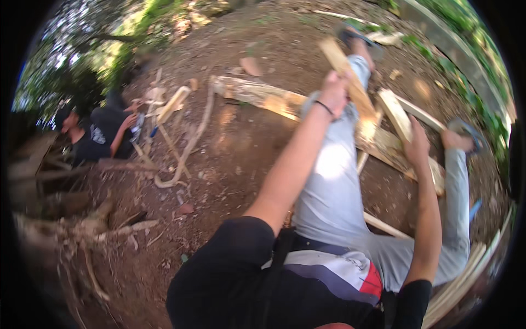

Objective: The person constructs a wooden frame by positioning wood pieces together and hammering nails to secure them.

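My left hand (333,94), with a dark band at its wrist, is closed round a flat, pale wooden board (360,98). That board slants over my stretched left leg, its far end pointing toward my sandalled foot. Just to the right, my right hand (418,143) is closed on the side of a thicker wooden piece (394,112); its fingers are partly hidden behind the wood. Beneath both pieces, a long rough plank (257,94) lies across the soil and passes under my left leg. The lower end of the left board overlaps this plank, and I cannot tell whether they touch.
At the far left a person in dark clothes (98,134) sits beside branches and a light wooden block (175,104). A curved stick (203,129) lies on the soil. Long wood strips (457,282) lie at lower right, and a concrete edge (455,52) runs along the upper right.
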The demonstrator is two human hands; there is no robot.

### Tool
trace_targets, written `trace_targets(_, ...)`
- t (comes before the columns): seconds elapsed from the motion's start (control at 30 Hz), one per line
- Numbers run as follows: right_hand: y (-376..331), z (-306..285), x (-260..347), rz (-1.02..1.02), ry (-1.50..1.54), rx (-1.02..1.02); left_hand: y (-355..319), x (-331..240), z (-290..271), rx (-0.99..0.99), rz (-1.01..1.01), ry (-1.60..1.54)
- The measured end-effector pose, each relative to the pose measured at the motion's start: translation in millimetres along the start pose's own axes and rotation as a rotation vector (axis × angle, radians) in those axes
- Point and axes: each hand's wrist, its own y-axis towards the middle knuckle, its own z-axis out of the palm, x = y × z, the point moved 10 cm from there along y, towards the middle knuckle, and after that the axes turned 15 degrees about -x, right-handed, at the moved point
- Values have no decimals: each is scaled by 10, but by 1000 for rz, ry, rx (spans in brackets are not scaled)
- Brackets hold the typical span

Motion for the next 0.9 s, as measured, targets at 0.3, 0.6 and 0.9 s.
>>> trace_targets(0.3,-333,-118,-98,15,-158,-69,149,-20,225,103,-2,128)
trace_targets(0.6,-1657,-3351,-188,300,-389,-840,152,129,43,156,-103,193)
trace_targets(0.9,-4260,-2814,-2022,1019,-142,-652,-311,92,312,222,4,215)
